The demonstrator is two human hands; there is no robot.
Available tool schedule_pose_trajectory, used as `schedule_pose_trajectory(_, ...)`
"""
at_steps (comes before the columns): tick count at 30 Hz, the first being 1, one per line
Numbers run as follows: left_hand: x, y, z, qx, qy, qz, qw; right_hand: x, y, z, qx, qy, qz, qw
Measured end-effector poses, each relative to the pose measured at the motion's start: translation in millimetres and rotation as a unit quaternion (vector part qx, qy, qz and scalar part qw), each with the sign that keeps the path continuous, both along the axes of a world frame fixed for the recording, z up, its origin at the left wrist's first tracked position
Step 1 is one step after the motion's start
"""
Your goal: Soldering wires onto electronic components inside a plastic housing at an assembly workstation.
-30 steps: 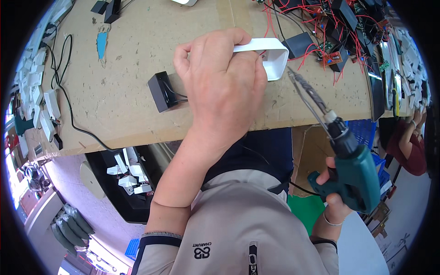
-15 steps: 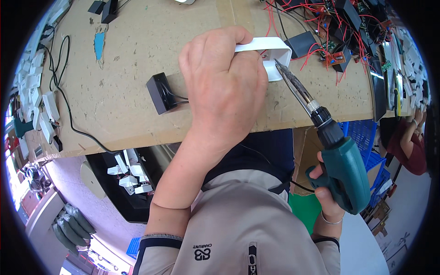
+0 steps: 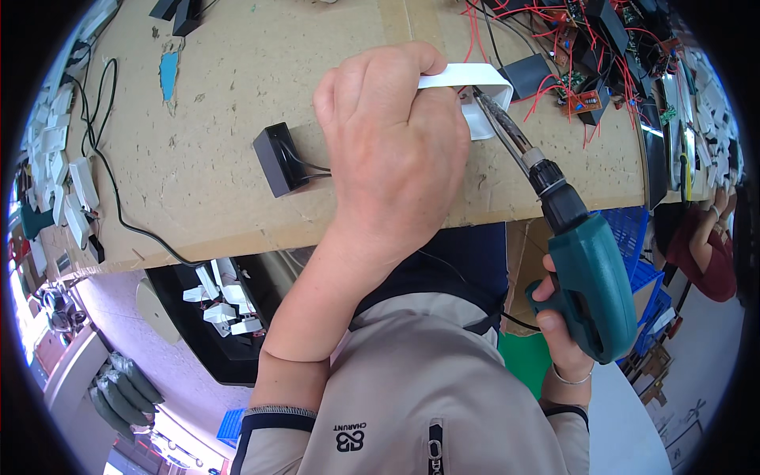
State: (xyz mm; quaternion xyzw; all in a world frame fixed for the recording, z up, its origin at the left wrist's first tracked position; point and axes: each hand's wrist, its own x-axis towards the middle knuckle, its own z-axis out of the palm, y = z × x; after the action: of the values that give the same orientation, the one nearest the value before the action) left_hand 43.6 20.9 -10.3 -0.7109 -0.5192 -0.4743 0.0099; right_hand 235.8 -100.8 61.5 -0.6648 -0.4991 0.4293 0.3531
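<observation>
My left hand point(image 3: 396, 150) is closed round a white plastic casing point(image 3: 492, 99), whose open side faces right, above the cardboard-covered bench. Most of the casing's left part lies hidden behind my fingers. In my right hand point(image 3: 564, 336) is a green soldering gun point(image 3: 595, 273) with a black collar, gripped by its handle. Its long dark tip point(image 3: 497, 119) reaches up and left into the casing's open side. What the tip meets inside cannot be made out. A black box point(image 3: 279, 158) with dark wires lies on the bench left of my left hand.
Circuit boards point(image 3: 582, 101) with red wires and black boxes are heaped at the far right. A black cable point(image 3: 111, 174) curves along the left. Several white casings point(image 3: 223, 309) sit in a black tray point(image 3: 186, 321) below the bench edge. Another person point(image 3: 701, 253) is at the right.
My left hand and the casing have shifted slightly right. The soldering gun has moved up a little, and its tip sits deeper inside the casing's opening.
</observation>
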Motion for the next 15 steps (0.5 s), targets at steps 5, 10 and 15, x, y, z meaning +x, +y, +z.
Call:
schedule_pose_trajectory(5,-0.3,-0.2,-1.7,0.003,-0.001,-0.008,1.000,-1.4,1.9,-0.1,-0.002,-0.002,-0.009,1.000)
schedule_pose_trajectory(10,-3.8,-0.5,5.2,-0.001,0.021,-0.009,1.000,-1.7,3.8,0.1,0.010,-0.029,0.007,0.999)
schedule_pose_trajectory(15,-4.1,-0.5,5.0,-0.004,0.026,-0.004,1.000,4.8,2.3,1.5,0.011,-0.062,0.034,0.997)
